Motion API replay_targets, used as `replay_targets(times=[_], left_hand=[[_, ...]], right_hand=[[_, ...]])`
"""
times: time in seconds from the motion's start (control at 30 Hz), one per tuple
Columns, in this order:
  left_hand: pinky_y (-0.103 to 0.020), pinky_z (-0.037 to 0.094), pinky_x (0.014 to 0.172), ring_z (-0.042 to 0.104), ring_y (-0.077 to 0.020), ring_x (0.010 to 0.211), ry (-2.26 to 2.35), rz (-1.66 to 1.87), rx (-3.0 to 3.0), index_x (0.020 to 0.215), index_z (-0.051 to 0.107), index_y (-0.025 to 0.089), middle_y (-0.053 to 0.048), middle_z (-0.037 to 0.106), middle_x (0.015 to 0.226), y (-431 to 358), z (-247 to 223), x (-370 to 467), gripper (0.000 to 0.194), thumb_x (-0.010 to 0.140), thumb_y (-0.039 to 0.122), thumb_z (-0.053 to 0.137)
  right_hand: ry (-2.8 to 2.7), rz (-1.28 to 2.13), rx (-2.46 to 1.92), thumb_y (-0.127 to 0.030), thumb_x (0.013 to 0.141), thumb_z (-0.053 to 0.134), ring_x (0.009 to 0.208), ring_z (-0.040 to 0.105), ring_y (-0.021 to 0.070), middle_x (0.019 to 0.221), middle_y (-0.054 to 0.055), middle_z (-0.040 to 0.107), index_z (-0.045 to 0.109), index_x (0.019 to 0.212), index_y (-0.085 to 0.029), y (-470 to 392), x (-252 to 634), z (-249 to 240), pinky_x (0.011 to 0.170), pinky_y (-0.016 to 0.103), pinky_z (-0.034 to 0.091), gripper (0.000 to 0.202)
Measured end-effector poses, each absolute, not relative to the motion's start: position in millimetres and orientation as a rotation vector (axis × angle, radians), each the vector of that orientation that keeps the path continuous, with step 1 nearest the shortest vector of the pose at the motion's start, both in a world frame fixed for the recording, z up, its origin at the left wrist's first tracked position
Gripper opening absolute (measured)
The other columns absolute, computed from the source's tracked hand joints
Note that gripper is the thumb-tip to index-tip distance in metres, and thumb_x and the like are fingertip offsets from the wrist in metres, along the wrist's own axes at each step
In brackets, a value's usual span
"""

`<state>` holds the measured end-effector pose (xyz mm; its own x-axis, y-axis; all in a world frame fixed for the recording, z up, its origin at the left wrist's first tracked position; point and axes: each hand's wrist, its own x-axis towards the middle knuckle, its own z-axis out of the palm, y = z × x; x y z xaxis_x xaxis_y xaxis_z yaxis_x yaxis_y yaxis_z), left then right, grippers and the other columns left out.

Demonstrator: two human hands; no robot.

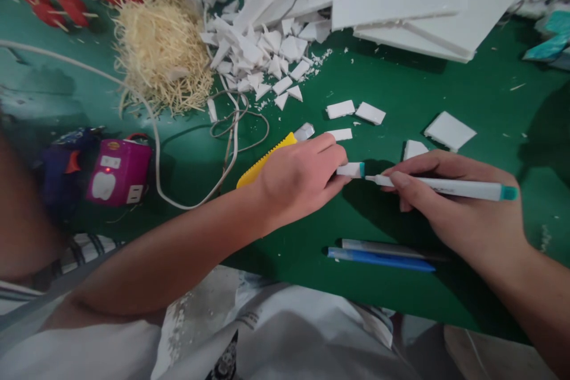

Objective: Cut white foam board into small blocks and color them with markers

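Observation:
My left hand [303, 175] is closed round a white marker cap [351, 170] with a teal end. Just to its right, my right hand [449, 190] grips a white marker [467, 187] with a teal tail end, its tip pointing left at the cap with a tiny gap or contact. Beneath my left wrist lies a yellow cutter [267, 159]. Small white foam pieces [370, 113] lie beyond both hands, and a larger foam piece [450, 130] is beyond my right hand. Blue and grey pens [383, 259] rest nearer my body.
Foam scraps [267, 50] and white foam sheets [414, 6] cover the far side of the green table [303, 285]. At left are pale shredded strands [162, 50], a magenta box [119, 172], a white cable [154, 124] and red pieces [73, 7]. Another person's arm [22, 208] shows far left.

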<state>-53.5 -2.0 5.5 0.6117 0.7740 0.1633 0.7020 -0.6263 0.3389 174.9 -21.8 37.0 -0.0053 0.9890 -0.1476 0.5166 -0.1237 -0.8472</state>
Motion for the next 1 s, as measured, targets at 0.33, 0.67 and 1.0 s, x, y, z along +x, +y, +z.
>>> replay_targets(times=[0.33, 0.67, 1.0], left_hand=[[-0.028, 0.046, 0.065, 0.068, -0.0177, 0.082, 1.214, 0.407, 2.582, 0.099, 0.071, 0.018, -0.003, 0.071, 0.093, -2.3, 5.9, -53.2, 0.018, 0.106, 0.032, 0.063], [-0.029, 0.045, 0.063, 0.069, -0.0186, 0.081, 1.212, 0.422, 2.596, 0.098, 0.073, 0.016, -0.003, 0.072, 0.093, -1.7, 6.9, -53.6, 0.019, 0.105, 0.032, 0.064], [-0.029, 0.046, 0.065, 0.069, -0.0180, 0.083, 1.225, 0.398, 2.593, 0.098, 0.071, 0.018, -0.003, 0.072, 0.094, -2.2, 5.9, -53.4, 0.019, 0.106, 0.033, 0.063]], right_hand=[[-1.588, 0.956, -1.709, -0.038, 0.083, 0.082, 0.049, 0.061, 0.0141, 0.061, -0.001, 0.071, 0.083, 0.080, -0.029, -24.5, 176.9, 34.1, 0.045, 0.028, 0.044, 0.010], [-1.588, 0.939, -1.685, -0.039, 0.085, 0.082, 0.051, 0.062, 0.0140, 0.059, -0.002, 0.070, 0.083, 0.083, -0.029, -24.3, 175.9, 34.0, 0.046, 0.027, 0.046, 0.011], [-1.617, 0.964, -1.685, -0.040, 0.086, 0.082, 0.049, 0.061, 0.0134, 0.059, -0.002, 0.070, 0.082, 0.081, -0.029, -22.5, 177.2, 34.8, 0.045, 0.027, 0.043, 0.011]])
